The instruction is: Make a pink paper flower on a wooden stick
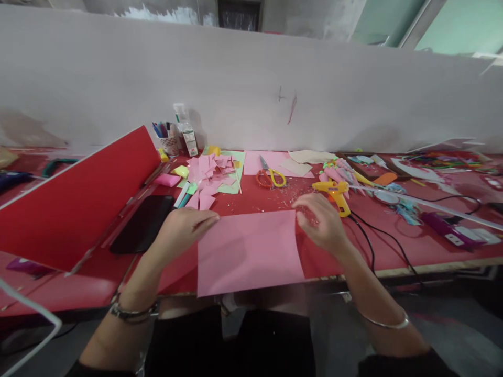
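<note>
A pink sheet of paper [247, 251] lies flat on the red table [393, 241] in front of me, its near edge hanging over the table's front. My left hand [183, 228] rests on the sheet's far left corner, fingers pressed together on the paper. My right hand [320, 220] pinches the sheet's far right corner with curled fingers. Both wrists wear metal bangles.
A heap of pink paper cuttings [208, 178] and orange-and-yellow scissors [270, 177] lie behind the sheet. A yellow glue gun [337, 195] with a black cord is at the right. A black phone [143, 222] and a tilted red board [74, 201] are on the left. A pen cup [168, 141] and bottle [186, 131] stand by the wall.
</note>
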Demonstrator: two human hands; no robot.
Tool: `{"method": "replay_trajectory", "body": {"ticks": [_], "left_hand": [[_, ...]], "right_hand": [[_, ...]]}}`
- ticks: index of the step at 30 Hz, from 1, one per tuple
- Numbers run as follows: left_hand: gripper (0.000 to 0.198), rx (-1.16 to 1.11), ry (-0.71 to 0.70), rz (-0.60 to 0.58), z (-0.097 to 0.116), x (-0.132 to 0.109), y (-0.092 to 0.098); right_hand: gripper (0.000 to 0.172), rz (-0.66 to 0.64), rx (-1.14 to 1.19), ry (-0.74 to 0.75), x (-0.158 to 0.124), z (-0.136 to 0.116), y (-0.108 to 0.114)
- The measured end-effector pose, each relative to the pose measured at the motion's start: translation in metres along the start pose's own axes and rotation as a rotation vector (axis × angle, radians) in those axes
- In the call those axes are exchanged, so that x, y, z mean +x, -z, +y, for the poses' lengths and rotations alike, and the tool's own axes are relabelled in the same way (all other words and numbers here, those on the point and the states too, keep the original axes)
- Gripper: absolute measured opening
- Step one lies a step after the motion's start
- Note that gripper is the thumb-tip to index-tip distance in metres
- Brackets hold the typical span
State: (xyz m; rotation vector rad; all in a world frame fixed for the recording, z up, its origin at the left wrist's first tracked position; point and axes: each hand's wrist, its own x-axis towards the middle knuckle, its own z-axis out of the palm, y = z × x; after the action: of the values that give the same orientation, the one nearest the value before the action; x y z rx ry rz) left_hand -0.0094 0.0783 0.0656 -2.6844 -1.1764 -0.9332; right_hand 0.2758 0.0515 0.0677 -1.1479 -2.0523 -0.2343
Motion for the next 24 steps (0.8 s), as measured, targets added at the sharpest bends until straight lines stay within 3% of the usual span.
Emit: {"method": "replay_trajectory", "body": {"ticks": [5,8,12,16,24], "left_hand": [[0.038,0.063,0.09,-0.143,0.019,0.014,-0.002],[0.033,0.236,0.162,-0.223,0.024,0.024,0.0],[0.026,0.396,0.006,-0.193,0.033,0.039,0.0],[0.023,0.401,-0.145,-0.101,0.04,0.048,-0.007],[0.022,0.229,-0.182,-0.065,0.03,0.04,-0.022]], "right_hand": [[0.018,-0.432,-0.083,0.084,0.029,-0.035,-0.013],[0.026,-0.557,-0.073,0.014,0.039,-0.04,-0.022],[0.027,-0.564,-0.019,-0.122,0.045,-0.041,-0.032],[0.023,-0.508,0.073,-0.113,0.048,-0.041,-0.038],[0.023,-0.491,0.372,-0.079,0.04,-0.03,-0.028]]}}
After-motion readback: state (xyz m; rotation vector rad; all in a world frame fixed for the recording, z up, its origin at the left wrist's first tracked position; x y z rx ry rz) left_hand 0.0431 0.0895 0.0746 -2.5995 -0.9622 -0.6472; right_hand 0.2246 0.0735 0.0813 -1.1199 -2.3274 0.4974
